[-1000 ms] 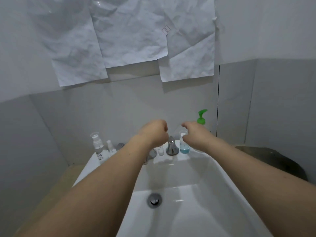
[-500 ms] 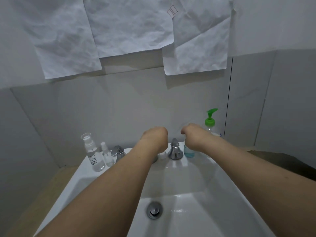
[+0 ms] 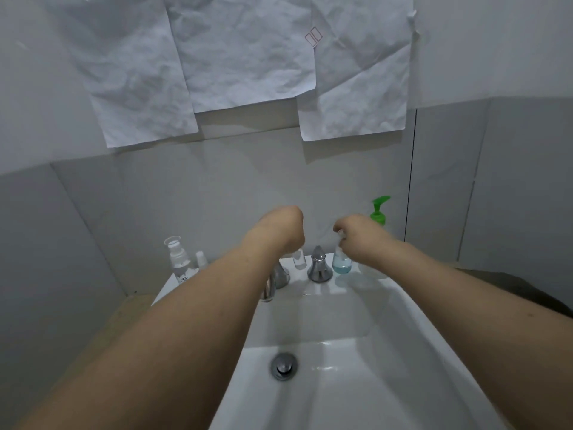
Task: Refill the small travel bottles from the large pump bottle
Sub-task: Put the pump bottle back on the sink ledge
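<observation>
The large pump bottle (image 3: 380,210), clear with a green pump, stands at the back right of the sink ledge, partly behind my right hand. My right hand (image 3: 359,235) pinches the top of a small bottle with blue liquid (image 3: 341,264) that stands on the ledge. My left hand (image 3: 280,228) reaches over the faucet. Its curled fingers close down on the top of a small clear bottle (image 3: 299,259); the fingertips are hidden.
A taller clear capped bottle (image 3: 178,259) and a small white bottle (image 3: 201,260) stand at the ledge's left end. The chrome faucet (image 3: 274,282) and its handle (image 3: 319,268) sit between my hands. Below are the white basin (image 3: 356,383) and the drain (image 3: 283,366). Crumpled paper sheets (image 3: 248,57) hang on the wall.
Both hands stay at the same two small bottles on the ledge. Only the view has shifted a little.
</observation>
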Demonstrator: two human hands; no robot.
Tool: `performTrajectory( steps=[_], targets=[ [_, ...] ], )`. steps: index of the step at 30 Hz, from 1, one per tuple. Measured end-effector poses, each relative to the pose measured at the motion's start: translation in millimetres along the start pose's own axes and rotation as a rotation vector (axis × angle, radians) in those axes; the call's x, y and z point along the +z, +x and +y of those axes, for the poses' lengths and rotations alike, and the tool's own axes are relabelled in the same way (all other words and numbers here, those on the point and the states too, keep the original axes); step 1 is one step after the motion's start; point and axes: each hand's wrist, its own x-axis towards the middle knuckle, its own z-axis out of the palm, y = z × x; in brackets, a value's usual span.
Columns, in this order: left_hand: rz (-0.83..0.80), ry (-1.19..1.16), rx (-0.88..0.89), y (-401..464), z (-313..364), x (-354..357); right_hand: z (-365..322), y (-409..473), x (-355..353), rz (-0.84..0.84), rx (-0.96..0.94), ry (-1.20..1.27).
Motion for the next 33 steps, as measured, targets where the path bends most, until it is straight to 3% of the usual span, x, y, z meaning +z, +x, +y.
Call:
performTrajectory(
  steps=[7, 16, 23, 33],
  targets=[
    [0.059, -0.075, 0.017, -30.9, 32.1, -41.8, 14.8, -40.1, -57.7, 0.064, -0.012, 0.094],
    [0.098, -0.093, 0.158, -51.9, 125.3, -45.9, 80.0, -94.9, -90.9, 0.086, 0.06, 0.106],
    [0.012, -0.12, 0.254, -42.5, 202.8, -4.9, 160.3, -125.7, -89.3, 0.085, 0.207, 0.087],
    [-0.084, -0.193, 0.262, -1.4, 265.9, 98.2, 233.1, -125.0, -21.4, 0.004, 0.33, 0.128]
  ],
)
